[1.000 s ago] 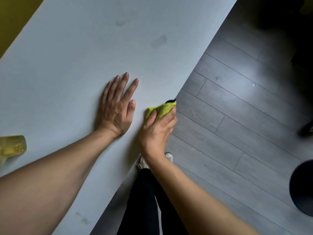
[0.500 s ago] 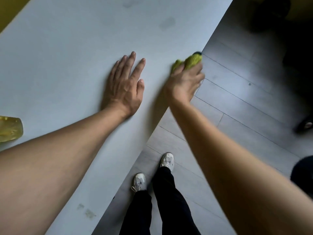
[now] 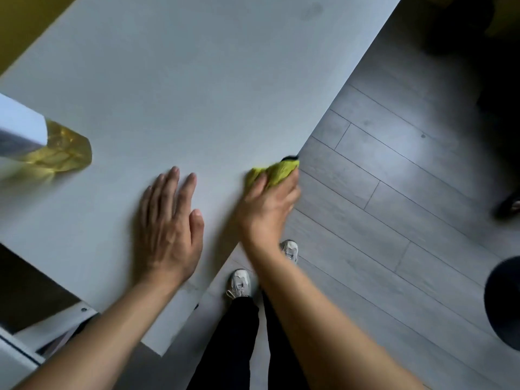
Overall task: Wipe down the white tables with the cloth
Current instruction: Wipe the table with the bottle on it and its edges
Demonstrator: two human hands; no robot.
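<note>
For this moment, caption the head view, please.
Right hand rubs yellow-green cloth along white table edge; left hand rests flat.

We see matt, smooth white table (image 3: 197, 88); fuzzy yellow-green cloth (image 3: 277, 171); grey wood-look floor (image 3: 394, 192); glossy, perhaps plastic bottle (image 3: 60, 152).

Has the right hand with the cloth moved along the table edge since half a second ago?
Yes. The right hand and cloth slid back along the table edge, toward the person's shoes.

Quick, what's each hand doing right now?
Left hand: open, fingers straight, flat on the white table.
Right hand: holding the green cloth bunched at the table's edge.
</note>
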